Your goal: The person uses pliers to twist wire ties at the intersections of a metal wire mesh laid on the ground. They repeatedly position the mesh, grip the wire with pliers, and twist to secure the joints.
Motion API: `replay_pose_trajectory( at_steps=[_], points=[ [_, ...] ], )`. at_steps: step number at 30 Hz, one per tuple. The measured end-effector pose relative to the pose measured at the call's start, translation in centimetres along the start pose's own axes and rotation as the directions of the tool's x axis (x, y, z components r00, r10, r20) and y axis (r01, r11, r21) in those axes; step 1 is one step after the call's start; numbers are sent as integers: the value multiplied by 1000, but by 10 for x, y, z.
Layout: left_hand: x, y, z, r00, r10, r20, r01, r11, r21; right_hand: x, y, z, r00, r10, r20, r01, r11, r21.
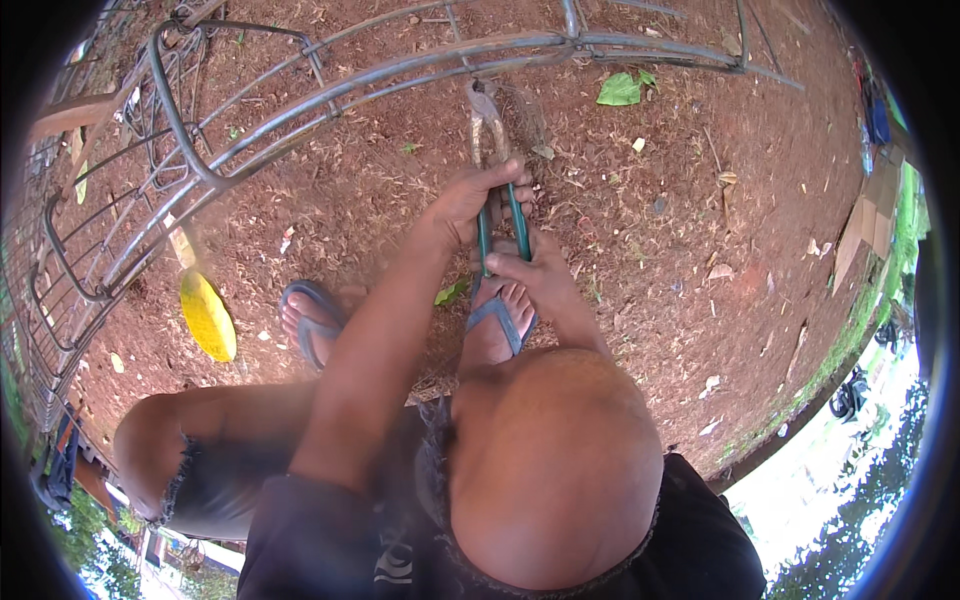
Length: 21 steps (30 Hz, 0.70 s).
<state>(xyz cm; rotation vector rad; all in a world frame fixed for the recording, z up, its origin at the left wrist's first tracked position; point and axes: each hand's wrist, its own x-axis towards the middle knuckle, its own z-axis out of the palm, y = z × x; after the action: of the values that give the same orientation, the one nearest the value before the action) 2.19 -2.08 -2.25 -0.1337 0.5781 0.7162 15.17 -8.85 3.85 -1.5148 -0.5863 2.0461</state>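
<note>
Both hands are clamped on the green-handled cutters [497, 190]: left hand [470, 200] higher up, nearer the head, right hand [535, 275] wrapped lower on the grips. The tool's long axis runs straight away from the person, its jaws apparently biting the grey metal frame [400, 75] ahead, though the contact is hard to see.

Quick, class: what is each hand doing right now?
Left hand: closed on the green-handled pliers.
Right hand: closed on the pliers' handle ends.
</note>
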Motion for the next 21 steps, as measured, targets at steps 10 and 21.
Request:
replay_pose_trajectory(
  at_steps=[10, 21],
  points=[
    [9, -25, 17, 846, 464, -263, -322, 837, 442, 28, 41, -7, 946, -244, -212, 156, 919, -363],
    [13, -19, 33, 929, 63, -365, 20, 975, 221, -8, -19, 4, 935, -169, -312, -128, 660, -741]
  ],
)
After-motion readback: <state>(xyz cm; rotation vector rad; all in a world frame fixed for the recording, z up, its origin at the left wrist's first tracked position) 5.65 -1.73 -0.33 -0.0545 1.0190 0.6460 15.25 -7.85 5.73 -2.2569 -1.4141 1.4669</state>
